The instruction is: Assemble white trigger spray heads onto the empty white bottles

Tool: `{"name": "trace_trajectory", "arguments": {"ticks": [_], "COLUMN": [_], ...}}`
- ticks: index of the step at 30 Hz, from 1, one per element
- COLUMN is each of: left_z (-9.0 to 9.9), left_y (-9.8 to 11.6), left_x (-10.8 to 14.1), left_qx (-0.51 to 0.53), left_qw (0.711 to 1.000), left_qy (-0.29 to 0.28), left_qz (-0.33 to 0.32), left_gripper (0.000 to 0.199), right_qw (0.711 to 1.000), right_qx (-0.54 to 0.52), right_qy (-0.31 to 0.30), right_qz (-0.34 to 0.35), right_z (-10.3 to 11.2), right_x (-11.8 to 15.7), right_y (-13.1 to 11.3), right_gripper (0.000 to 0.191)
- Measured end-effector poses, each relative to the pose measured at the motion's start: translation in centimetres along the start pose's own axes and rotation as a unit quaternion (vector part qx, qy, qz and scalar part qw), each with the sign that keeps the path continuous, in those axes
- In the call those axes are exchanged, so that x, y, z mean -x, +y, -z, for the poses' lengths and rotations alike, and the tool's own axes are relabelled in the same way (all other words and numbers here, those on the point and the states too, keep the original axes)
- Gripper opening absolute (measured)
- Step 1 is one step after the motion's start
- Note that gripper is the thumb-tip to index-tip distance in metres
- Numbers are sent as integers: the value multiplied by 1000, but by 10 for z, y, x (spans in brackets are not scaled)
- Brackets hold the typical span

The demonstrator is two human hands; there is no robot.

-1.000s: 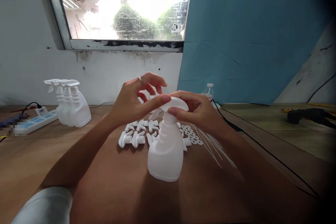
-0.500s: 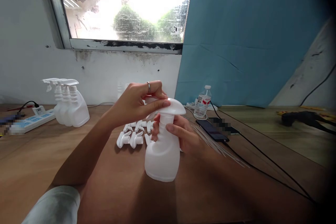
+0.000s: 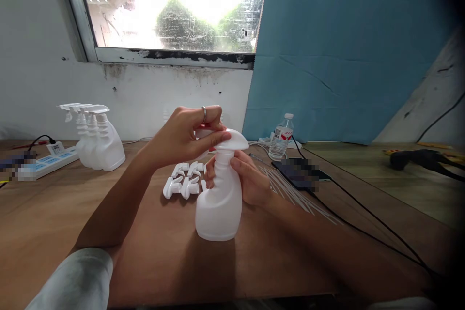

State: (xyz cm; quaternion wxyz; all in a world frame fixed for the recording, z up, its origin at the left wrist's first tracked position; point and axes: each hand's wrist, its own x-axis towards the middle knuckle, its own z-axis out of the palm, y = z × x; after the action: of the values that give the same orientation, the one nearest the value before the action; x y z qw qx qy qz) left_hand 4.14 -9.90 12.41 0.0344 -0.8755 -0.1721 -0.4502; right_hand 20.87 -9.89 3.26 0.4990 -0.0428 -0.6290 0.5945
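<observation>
Matt white plastic on the bottle (image 3: 219, 208), slightly translucent, smooth; its trigger head (image 3: 232, 139) is the same plastic. At nine o'clock, finished bottles (image 3: 95, 141) match it. Loose trigger heads (image 3: 181, 185) look glossier. The table (image 3: 43, 213) is brown wood-grain, satin smooth. At one o'clock, a clear glossy plastic water bottle (image 3: 280, 143); behind, a matt blue board (image 3: 345, 48).

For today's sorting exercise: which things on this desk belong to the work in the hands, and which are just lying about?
In use:
left hand on the white trigger spray head
right hand around the white plastic spray bottle
loose white trigger heads
thin white dip tubes
finished white spray bottles

Lying about:
clear water bottle
dark phone
white power strip
</observation>
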Motion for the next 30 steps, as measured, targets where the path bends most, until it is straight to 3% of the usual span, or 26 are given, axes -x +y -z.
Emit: {"name": "trace_trajectory", "arguments": {"ticks": [11,16,20,24,30], "left_z": [0,0,0,0,0], "left_y": [-1,-2,-3,-3,-4], "left_x": [0,0,-1,0,0], "left_qx": [0,-1,11,5,10], "left_qw": [1000,1000,1000,1000,1000], "left_qy": [-6,-10,-18,-20,-26], "left_qz": [-5,-15,-11,-6,-2], "left_gripper": [31,30,32,30,28], "right_qw": [996,999,997,999,999], "right_qx": [69,40,65,8,26], "right_qy": [54,27,37,26,30], "right_qz": [-26,-13,-28,-24,-9], "right_z": [-8,-6,-4,-2,-3], "right_x": [-1,-1,-1,0,0], "right_y": [-5,-5,-3,-1,-1], "right_gripper": [25,28,21,30,29]}}
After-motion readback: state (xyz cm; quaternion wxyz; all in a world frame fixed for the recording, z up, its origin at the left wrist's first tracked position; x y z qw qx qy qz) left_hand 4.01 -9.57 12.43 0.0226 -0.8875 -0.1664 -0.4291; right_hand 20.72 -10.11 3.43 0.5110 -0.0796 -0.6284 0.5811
